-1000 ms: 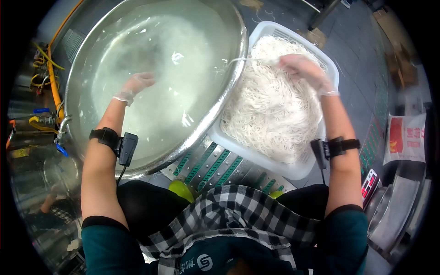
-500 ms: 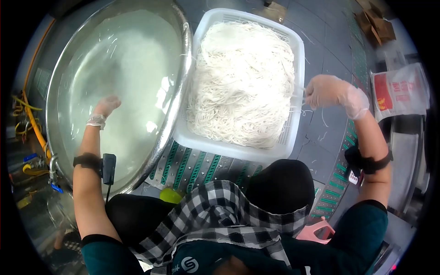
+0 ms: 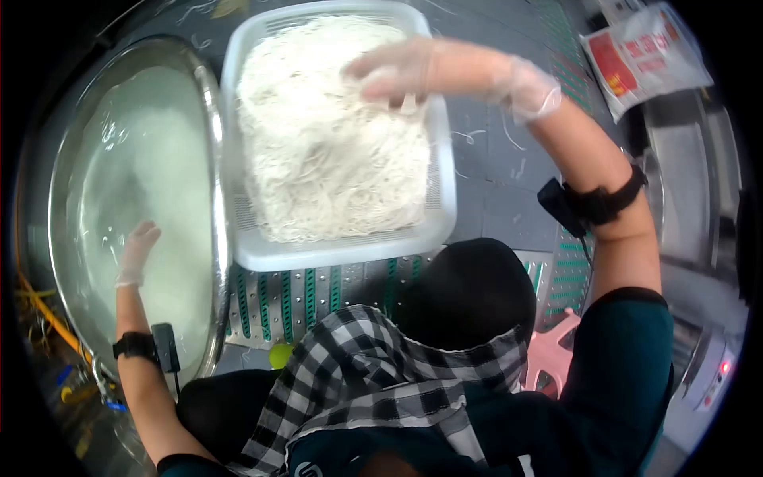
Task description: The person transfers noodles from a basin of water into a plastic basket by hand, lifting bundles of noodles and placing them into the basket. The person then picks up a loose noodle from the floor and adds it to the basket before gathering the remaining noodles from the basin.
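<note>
White noodles fill a white plastic basket in the middle of the head view. Above their upper right part is my right hand, in a clear glove, blurred by motion, with thumb and fingers apart and nothing visible in them. To the left, my gloved left hand is over the cloudy water in a large round metal tub. Its fingers point away from me, loosely stretched, and hold nothing that I can see.
The tub's rim stands close beside the basket's left wall. Loose noodle strands lie on the grey floor. A metal grating runs in front of my knees. A pink stool and a printed white sack are on the right.
My right hand has moved left, from beside the basket's right edge to over the noodles. The view has shifted, so tub and basket appear further left. My left hand stays over the tub.
</note>
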The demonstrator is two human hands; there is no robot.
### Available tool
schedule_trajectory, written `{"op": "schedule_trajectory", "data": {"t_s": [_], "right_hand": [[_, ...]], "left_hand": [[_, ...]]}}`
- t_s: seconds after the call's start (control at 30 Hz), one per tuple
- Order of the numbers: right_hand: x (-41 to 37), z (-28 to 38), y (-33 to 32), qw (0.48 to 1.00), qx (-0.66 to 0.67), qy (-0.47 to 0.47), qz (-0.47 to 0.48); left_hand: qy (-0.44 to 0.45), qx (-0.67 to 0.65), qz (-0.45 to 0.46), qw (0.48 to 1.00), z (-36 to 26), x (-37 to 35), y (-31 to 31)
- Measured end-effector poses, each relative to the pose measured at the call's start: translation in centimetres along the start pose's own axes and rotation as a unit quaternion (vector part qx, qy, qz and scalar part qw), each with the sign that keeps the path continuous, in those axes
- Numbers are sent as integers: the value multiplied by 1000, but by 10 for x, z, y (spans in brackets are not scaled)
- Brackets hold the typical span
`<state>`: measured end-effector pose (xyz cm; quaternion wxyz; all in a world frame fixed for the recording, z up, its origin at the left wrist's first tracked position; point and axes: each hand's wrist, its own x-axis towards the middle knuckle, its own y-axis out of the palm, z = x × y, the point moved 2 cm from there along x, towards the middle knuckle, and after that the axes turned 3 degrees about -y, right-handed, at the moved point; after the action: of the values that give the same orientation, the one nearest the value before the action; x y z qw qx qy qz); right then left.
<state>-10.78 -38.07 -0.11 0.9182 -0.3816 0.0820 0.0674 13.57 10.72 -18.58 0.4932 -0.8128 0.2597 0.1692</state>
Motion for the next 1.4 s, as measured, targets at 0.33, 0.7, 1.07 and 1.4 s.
{"op": "schedule_trajectory", "data": {"t_s": [0.33, 0.7, 1.07, 1.4], "right_hand": [[-96, -310, 49, 867, -292, 391, -99], [-105, -350, 47, 849, -248, 435, -168], [-132, -388, 32, 818, -219, 500, -184], [-48, -214, -37, 930, 81, 256, -253]], "left_hand": [[21, 50, 26, 998, 49, 32, -8], [-98, 49, 27, 994, -3, -18, -14], [-118, 53, 20, 991, -11, -16, -19], [3, -129, -34, 991, 30, -52, -62]]}}
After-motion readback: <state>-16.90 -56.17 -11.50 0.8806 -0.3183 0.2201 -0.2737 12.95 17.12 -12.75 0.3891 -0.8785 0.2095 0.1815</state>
